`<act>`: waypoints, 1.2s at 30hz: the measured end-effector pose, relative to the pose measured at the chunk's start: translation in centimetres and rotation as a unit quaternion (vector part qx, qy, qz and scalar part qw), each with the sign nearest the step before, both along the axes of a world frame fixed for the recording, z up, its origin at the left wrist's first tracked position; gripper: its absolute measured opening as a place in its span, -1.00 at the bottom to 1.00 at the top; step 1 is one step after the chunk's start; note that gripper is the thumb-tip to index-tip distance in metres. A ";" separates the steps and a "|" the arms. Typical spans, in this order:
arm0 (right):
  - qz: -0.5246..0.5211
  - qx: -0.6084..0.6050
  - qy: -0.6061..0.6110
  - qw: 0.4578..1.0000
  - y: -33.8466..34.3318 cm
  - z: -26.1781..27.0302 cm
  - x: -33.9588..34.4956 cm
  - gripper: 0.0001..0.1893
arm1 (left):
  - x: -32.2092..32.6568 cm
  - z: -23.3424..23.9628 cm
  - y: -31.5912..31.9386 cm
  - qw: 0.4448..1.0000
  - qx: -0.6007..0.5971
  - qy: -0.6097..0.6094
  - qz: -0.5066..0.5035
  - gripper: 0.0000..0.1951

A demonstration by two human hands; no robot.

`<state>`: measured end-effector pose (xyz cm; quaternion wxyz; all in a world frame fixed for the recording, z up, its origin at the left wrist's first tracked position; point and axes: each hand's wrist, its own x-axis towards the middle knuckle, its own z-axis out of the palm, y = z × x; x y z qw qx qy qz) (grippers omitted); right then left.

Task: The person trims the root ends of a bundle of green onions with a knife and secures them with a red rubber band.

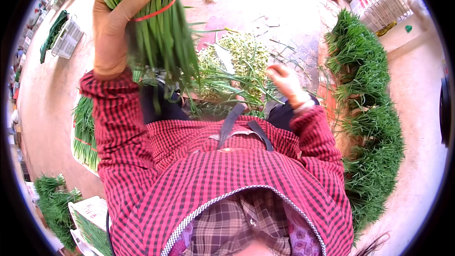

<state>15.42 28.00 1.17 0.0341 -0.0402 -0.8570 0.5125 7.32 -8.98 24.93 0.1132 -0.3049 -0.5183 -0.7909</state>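
My left hand [113, 30] grips a thick bunch of green leafy stalks [165, 39], raised at the upper left. A red band [156, 13] circles the bunch. Its pale, thick stem ends point up and its leaves hang down. My right hand [287, 81] is apart from it, over my right knee, with loosely curled fingers and nothing visible in them. Between the hands lies a heap of small pale yellow-green plant pieces [249, 51]. Loose green stalks [227, 80] lie across and in front of it.
A long row of green bunches [369, 121] curves along my right side. More banded bunches [84, 131] lie at my left. A white plastic crate [69, 39] stands on the floor at the upper left. Stacked white crates [382, 1] stand at the upper right.
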 end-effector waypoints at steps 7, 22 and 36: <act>0.051 0.306 -0.187 0.932 -9.8 -4.9 -2.6 -0.37 | -2.7 -4.6 1.7 0.818 -0.439 0.286 0.237 -0.10; -0.040 -0.144 -0.182 0.972 -4.4 -4.9 0.8 -0.47 | -7.1 -24.4 11.6 0.660 -0.738 0.046 0.129 0.12; -0.097 0.066 -0.086 0.989 -2.6 -3.8 4.1 -0.67 | -12.4 -26.2 14.3 0.617 -0.767 -0.173 -0.044 0.48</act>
